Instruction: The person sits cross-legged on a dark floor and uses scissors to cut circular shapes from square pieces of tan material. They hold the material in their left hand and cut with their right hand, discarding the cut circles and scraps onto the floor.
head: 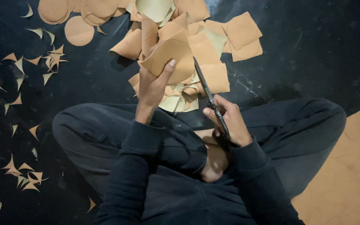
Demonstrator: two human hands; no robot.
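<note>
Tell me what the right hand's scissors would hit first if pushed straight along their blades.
Likely the tan paper piece held by the left hand; the scissors in the right hand already point at its edge.

Heap of tan paper squares (213, 54) blocks floor ahead of hands; curved tan offcuts (34, 66) litter left; dark floor (313, 46) right open.
</note>
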